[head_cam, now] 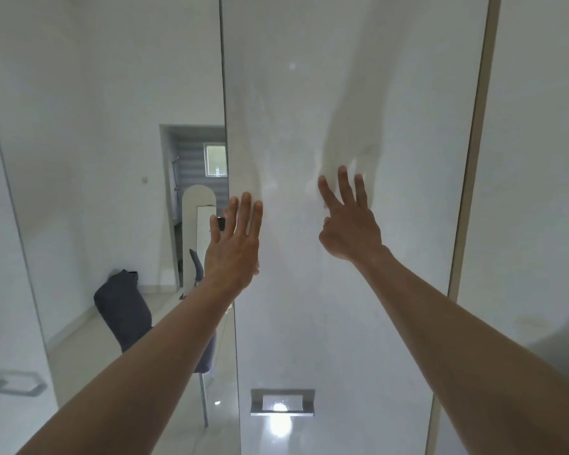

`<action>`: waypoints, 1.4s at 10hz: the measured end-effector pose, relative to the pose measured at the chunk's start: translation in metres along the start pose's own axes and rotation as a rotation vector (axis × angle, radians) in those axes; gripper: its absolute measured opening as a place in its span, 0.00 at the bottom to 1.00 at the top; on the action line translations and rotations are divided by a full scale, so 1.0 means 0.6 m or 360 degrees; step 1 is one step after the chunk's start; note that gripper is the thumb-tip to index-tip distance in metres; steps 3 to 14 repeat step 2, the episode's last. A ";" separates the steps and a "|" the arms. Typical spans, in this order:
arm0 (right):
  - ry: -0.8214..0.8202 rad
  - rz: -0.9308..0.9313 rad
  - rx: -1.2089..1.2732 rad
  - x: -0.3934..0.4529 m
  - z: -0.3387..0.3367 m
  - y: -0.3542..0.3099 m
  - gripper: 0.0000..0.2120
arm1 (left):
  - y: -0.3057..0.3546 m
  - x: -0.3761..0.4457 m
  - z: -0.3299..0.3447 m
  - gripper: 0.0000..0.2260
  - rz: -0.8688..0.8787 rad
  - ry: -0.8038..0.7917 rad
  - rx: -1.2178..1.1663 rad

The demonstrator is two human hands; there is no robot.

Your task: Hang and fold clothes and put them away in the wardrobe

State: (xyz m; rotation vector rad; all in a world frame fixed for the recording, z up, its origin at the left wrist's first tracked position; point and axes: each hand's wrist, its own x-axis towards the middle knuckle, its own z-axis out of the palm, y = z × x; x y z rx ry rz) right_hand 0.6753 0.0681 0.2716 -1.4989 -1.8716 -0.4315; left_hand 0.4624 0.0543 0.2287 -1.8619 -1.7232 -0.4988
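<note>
A glossy white wardrobe door fills the middle of the view, with a metal recessed handle low on it. My left hand has straight fingers at the door's left edge. My right hand has its fingers spread flat against the door's face, higher up. Neither hand holds anything. No clothes are in view.
Another white wardrobe panel stands to the right, and one with a metal handle to the left. Behind the door's left edge are a grey chair, an arched mirror and a doorway over a shiny white floor.
</note>
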 end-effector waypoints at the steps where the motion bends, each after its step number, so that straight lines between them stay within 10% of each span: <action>1: -0.0136 0.0044 0.0048 -0.001 -0.023 -0.012 0.39 | -0.001 -0.002 -0.020 0.55 -0.0038 -0.0058 -0.0059; 14: -0.0382 0.0090 0.0175 -0.036 -0.031 -0.019 0.30 | 0.010 -0.033 -0.024 0.45 -0.0022 -0.0160 -0.0183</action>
